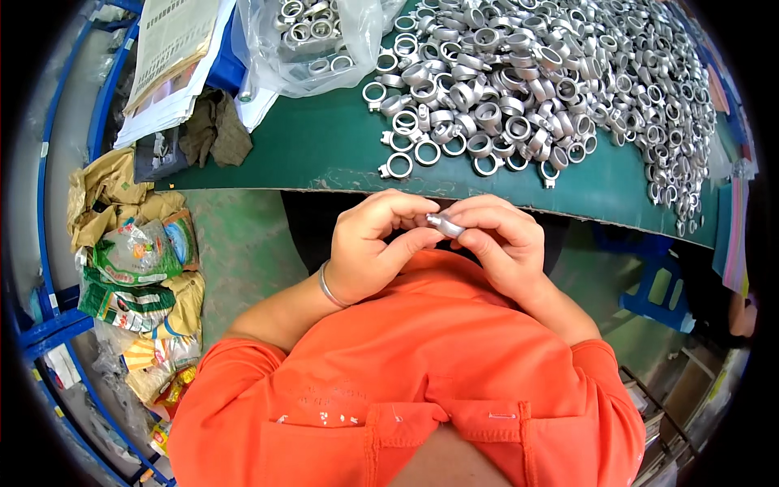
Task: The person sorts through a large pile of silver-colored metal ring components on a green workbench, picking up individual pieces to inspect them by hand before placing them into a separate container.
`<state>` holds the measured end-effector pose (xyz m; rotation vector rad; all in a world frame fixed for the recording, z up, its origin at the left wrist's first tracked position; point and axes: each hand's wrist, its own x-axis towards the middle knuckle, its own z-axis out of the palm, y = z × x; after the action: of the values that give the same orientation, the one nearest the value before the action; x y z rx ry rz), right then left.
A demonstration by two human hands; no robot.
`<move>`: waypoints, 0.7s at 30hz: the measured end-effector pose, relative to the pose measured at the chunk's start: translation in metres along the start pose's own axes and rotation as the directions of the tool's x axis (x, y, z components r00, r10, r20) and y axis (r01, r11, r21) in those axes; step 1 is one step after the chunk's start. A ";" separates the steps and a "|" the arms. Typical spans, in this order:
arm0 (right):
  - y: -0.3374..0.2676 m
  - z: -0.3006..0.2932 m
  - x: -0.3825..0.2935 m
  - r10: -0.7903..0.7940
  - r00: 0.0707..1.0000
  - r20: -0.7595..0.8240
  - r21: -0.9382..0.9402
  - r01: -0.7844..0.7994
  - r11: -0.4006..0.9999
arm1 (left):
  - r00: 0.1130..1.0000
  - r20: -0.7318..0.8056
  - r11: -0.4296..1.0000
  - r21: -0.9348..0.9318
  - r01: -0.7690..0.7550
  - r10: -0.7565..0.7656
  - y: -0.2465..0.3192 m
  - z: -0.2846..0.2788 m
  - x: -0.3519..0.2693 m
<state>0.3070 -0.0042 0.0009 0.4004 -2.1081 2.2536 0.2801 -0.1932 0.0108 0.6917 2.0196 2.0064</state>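
Note:
Between the fingertips of both hands I hold one silver metal ring part (446, 226), just off the table's front edge and above my lap. My left hand (380, 234), with a metal bangle at the wrist, pinches its left end, where a small lug sticks out. The thumb and fingers of my right hand (505, 240) grip the other side. Beyond my hands a large heap of similar metal rings (487, 91) covers much of the green table (292, 152). Several of these rings lie near the front edge, many showing a small lug on the rim.
A clear plastic bag (304, 67) with more rings lies at the back left. Beside it are stacked papers (176, 55), a blue bin (228, 67), a brown cloth (216, 131) and a grey box (159, 155). Packaging sacks (143, 255) fill the left floor; a blue stool (660, 292) stands right.

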 end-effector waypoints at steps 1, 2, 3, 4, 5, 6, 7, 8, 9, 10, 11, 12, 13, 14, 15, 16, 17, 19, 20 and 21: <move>0.000 0.000 0.000 -0.002 1.000 -0.004 0.004 0.002 1.000 | 0.994 -0.036 0.962 -0.259 0.086 -0.099 -0.001 0.002 -0.001; 0.000 -0.001 0.001 -0.074 0.997 0.006 -0.062 0.074 0.995 | 0.994 -0.033 0.963 -0.255 0.088 -0.100 -0.001 0.003 -0.001; 0.001 -0.002 0.002 -0.142 0.990 0.022 -0.130 0.144 0.981 | 0.996 -0.032 0.960 -0.269 0.077 -0.088 -0.001 0.003 -0.001; 0.002 -0.003 0.002 -0.140 0.990 0.021 -0.130 0.142 0.981 | 0.997 -0.032 0.957 -0.282 0.065 -0.077 -0.002 0.004 -0.001; 0.004 -0.004 0.002 -0.167 0.986 0.024 -0.152 0.169 0.974 | 0.996 -0.033 0.957 -0.283 0.067 -0.079 -0.002 0.005 0.000; 0.006 -0.005 0.001 -0.189 0.982 0.029 -0.174 0.191 0.966 | 0.996 -0.047 0.956 -0.287 0.059 -0.075 -0.001 0.007 0.001; 0.007 -0.004 0.000 -0.183 0.983 0.032 -0.173 0.186 0.967 | 0.996 -0.061 0.956 -0.290 0.050 -0.071 0.000 0.008 0.002; 0.008 -0.002 0.000 -0.163 0.987 0.003 -0.122 0.162 0.979 | 0.995 -0.065 0.955 -0.293 0.054 -0.076 0.001 0.008 0.002; 0.006 -0.002 0.002 -0.147 0.989 -0.026 -0.076 0.144 0.987 | 0.998 -0.043 0.981 -0.189 0.031 -0.040 0.004 0.006 0.004; 0.002 -0.002 0.003 -0.146 0.989 -0.023 -0.080 0.144 0.986 | 1.000 -0.018 0.996 -0.084 0.005 -0.007 0.006 0.003 0.005; -0.004 -0.001 0.004 -0.151 0.989 -0.010 -0.132 0.148 0.980 | 1.000 -0.021 0.996 -0.088 0.003 -0.004 0.005 0.000 0.005; -0.007 -0.001 0.005 -0.158 0.987 0.001 -0.182 0.155 0.971 | 0.997 0.027 0.996 0.049 -0.075 0.074 0.003 -0.005 0.005; -0.001 0.000 0.006 -0.161 0.987 0.003 -0.185 0.158 0.970 | 0.994 0.049 0.990 0.096 -0.107 0.103 0.004 -0.006 0.006; 0.010 0.001 0.006 -0.217 0.976 -0.009 -0.110 0.215 0.970 | 0.989 0.070 0.980 0.141 -0.142 0.133 0.004 -0.006 0.007; 0.007 0.001 0.006 -0.221 0.975 0.009 -0.152 0.220 0.964 | 0.983 0.088 0.967 0.186 -0.174 0.160 0.004 -0.007 0.007; 0.004 0.001 0.007 -0.227 0.974 0.026 -0.194 0.227 0.954 | 0.988 0.072 0.976 0.162 -0.144 0.134 0.005 -0.009 0.008; 0.003 0.003 0.006 -0.224 0.974 0.027 -0.194 0.225 0.955 | 0.993 0.057 0.984 0.137 -0.114 0.107 0.004 -0.009 0.008; 0.001 0.006 0.006 -0.309 0.951 -0.035 -0.307 0.284 0.908 | 0.995 -0.002 0.984 0.148 -0.099 0.101 0.002 -0.005 0.008; 0.005 0.002 0.006 -0.415 0.909 0.028 -0.409 0.389 0.825 | 0.994 -0.058 0.983 0.162 -0.082 0.093 0.001 -0.003 0.008; 0.008 -0.001 0.007 -0.470 0.877 0.102 -0.412 0.468 0.782 | 0.994 -0.061 0.984 0.158 -0.083 0.093 0.002 -0.002 0.007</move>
<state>0.2984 -0.0046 -0.0056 0.7846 -2.1111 1.4707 0.2736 -0.1921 0.0144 0.7660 2.2407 1.9604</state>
